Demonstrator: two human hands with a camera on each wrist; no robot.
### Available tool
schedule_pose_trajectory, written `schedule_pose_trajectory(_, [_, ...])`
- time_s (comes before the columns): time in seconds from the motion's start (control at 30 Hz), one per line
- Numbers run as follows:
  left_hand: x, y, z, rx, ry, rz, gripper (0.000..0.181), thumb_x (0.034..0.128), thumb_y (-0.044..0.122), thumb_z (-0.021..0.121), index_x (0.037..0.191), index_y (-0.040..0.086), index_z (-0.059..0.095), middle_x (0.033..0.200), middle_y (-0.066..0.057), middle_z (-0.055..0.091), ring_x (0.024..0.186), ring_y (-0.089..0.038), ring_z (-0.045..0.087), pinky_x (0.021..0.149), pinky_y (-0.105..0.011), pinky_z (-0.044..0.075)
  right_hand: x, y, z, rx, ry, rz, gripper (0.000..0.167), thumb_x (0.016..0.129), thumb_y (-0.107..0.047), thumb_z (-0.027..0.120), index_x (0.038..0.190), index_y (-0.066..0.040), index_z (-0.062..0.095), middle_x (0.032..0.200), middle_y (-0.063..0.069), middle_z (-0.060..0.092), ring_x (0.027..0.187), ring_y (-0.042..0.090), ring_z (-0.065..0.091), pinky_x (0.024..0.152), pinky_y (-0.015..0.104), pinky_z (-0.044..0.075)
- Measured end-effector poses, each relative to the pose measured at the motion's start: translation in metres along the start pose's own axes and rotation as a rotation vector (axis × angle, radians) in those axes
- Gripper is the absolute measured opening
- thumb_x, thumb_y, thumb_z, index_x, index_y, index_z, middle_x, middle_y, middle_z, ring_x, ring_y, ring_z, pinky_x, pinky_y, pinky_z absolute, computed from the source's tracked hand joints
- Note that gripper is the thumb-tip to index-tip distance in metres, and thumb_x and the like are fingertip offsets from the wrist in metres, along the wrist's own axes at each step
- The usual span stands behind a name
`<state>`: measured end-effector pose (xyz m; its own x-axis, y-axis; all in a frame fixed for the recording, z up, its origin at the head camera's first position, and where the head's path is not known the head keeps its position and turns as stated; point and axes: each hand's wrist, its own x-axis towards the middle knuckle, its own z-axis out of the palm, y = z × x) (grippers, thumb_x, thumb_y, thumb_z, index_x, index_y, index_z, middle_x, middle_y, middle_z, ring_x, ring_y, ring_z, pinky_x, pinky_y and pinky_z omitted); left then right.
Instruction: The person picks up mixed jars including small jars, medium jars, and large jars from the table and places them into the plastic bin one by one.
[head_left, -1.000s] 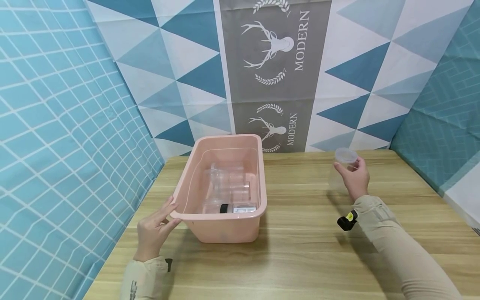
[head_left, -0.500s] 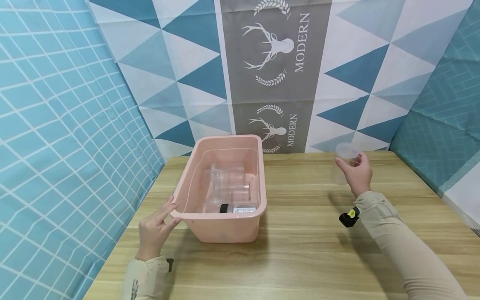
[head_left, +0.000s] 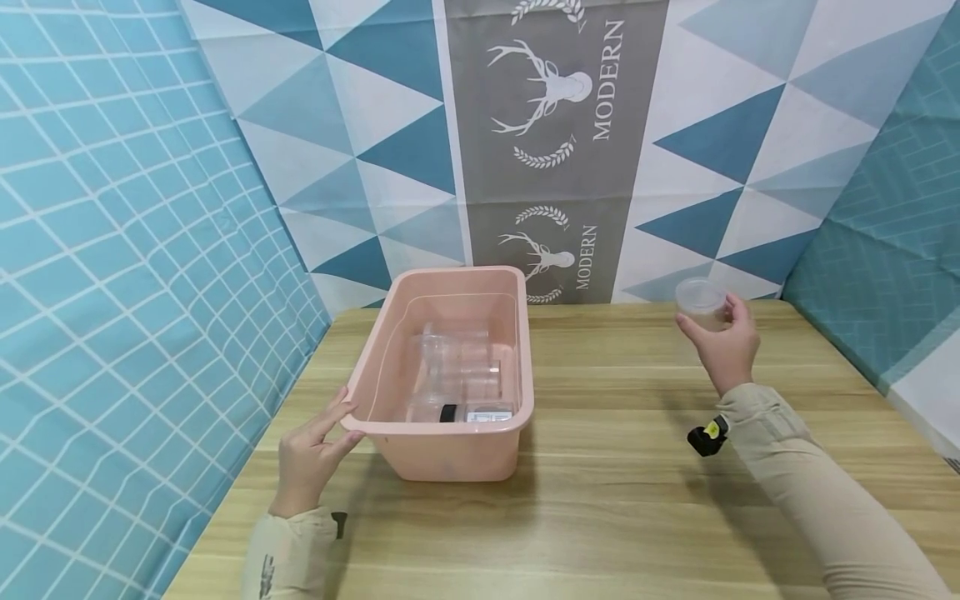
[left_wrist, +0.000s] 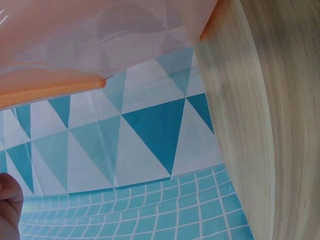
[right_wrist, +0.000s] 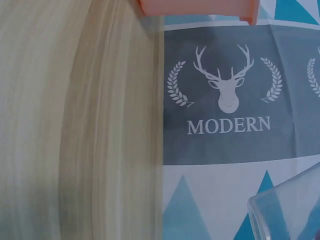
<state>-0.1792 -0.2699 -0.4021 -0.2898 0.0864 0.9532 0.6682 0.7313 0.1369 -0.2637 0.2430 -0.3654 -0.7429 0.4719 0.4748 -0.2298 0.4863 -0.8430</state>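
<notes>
In the head view, a pink plastic tub [head_left: 467,454] stands left of the table's middle. My left hand [head_left: 309,457] holds its near left corner, thumb and fingers at the rim. Inside the tub lie several clear plastic containers [head_left: 457,354]; one has a black band. At the right, my right hand [head_left: 722,337] grips a clear, round plastic jar [head_left: 701,295] above the table, its pale round end facing up. Part of this clear jar [right_wrist: 280,215] shows at the lower right of the right wrist view. The left wrist view catches the tub's outer wall [left_wrist: 100,40] and a fingertip.
The wooden table [head_left: 600,500] ends at a patterned cloth backdrop [head_left: 555,150] at the back. A blue checked cloth [head_left: 150,292] hangs along the left, and a teal cloth [head_left: 885,250] along the right. Bare wood lies between the tub and my right hand.
My right hand has lifted the jar slightly and moved it a little to the right, and its round end shows more fully. My left hand stays at the tub's corner.
</notes>
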Motion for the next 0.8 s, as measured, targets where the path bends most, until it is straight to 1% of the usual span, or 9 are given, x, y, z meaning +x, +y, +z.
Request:
schedule_pose_trajectory(0.1, [0.000,0.001,0.000,-0.041,-0.002,-0.008,0.064,0.0839,0.058,0.059,0.086,-0.005,0.073,0.097,-0.021,0.067,0.105,0.007,0.054,0.081,-0.005,0.041,0.001,-0.005,-0.001,-0.018,0.001,-0.031,0.067,0.078,-0.016,0.078,0.136,0.001,0.048,0.121,0.021,0.050,0.106,0.023,0.043,0.088,0.036,0.036])
schedule_pose_trajectory(0.2, [0.001,0.003,-0.002,-0.074,-0.017,-0.026,0.062,0.0839,0.055,0.061,0.087,-0.005,0.073,0.101,-0.019,0.067,0.106,0.006,0.054,0.083,-0.006,0.040,0.002,-0.009,-0.002,-0.033,-0.003,-0.052,0.065,0.076,-0.014,0.080,0.134,0.001,0.052,0.113,0.014,0.050,0.100,0.015,0.041,0.087,0.036,0.035])
schedule_pose_trajectory(0.33, [0.003,0.005,-0.004,-0.092,-0.053,-0.069,0.059,0.0835,0.055,0.062,0.090,-0.003,0.074,0.108,-0.010,0.066,0.106,0.008,0.053,0.082,-0.005,0.040,0.004,-0.013,-0.002,-0.038,-0.002,-0.082,0.063,0.074,-0.011,0.081,0.130,0.001,0.055,0.105,0.004,0.047,0.095,0.005,0.036,0.087,0.038,0.036])
schedule_pose_trajectory(0.43, [0.003,0.006,-0.005,-0.099,-0.070,-0.092,0.059,0.0834,0.055,0.062,0.090,-0.003,0.073,0.110,-0.006,0.065,0.106,0.010,0.053,0.081,-0.005,0.040,0.005,-0.015,-0.001,-0.030,0.007,-0.115,0.061,0.071,-0.007,0.082,0.126,0.003,0.058,0.105,0.008,0.050,0.095,0.003,0.035,0.088,0.042,0.037])
schedule_pose_trajectory(0.57, [0.003,0.007,-0.006,-0.121,-0.073,-0.104,0.058,0.0830,0.053,0.063,0.091,-0.003,0.073,0.111,-0.005,0.064,0.106,0.009,0.054,0.080,-0.005,0.041,0.006,-0.019,0.001,-0.023,0.018,-0.152,0.060,0.068,-0.002,0.082,0.123,0.005,0.059,0.105,0.012,0.053,0.093,-0.001,0.034,0.089,0.045,0.037])
schedule_pose_trajectory(0.67, [0.004,0.008,-0.007,-0.117,-0.073,-0.107,0.057,0.0826,0.054,0.063,0.091,-0.002,0.074,0.111,-0.004,0.064,0.103,0.009,0.055,0.068,-0.004,0.042,0.007,-0.022,0.003,-0.011,0.024,-0.161,0.060,0.068,-0.002,0.083,0.123,0.004,0.060,0.104,0.011,0.053,0.092,-0.005,0.032,0.089,0.045,0.035])
schedule_pose_trajectory(0.73, [0.005,0.008,-0.008,-0.114,-0.080,-0.108,0.058,0.0821,0.055,0.063,0.091,-0.002,0.074,0.110,-0.007,0.065,0.084,0.013,0.059,0.054,-0.006,0.036,0.008,-0.024,0.004,0.002,0.030,-0.157,0.060,0.068,-0.002,0.083,0.124,0.003,0.060,0.105,0.011,0.053,0.093,-0.006,0.032,0.089,0.044,0.035])
schedule_pose_trajectory(0.77, [0.005,0.008,-0.008,-0.112,-0.084,-0.110,0.059,0.0817,0.055,0.063,0.090,-0.002,0.074,0.109,-0.009,0.066,0.074,0.014,0.056,0.049,-0.009,0.033,0.009,-0.025,0.004,0.008,0.035,-0.156,0.060,0.068,-0.002,0.082,0.124,0.002,0.060,0.105,0.013,0.053,0.093,-0.006,0.032,0.088,0.044,0.035])
schedule_pose_trajectory(0.8, [0.005,0.008,-0.009,-0.108,-0.087,-0.112,0.060,0.0816,0.056,0.063,0.090,-0.002,0.074,0.108,-0.012,0.066,0.073,0.016,0.053,0.046,-0.012,0.030,0.009,-0.026,0.005,0.014,0.039,-0.158,0.060,0.068,-0.002,0.082,0.123,0.002,0.060,0.106,0.015,0.053,0.093,-0.005,0.032,0.088,0.044,0.035])
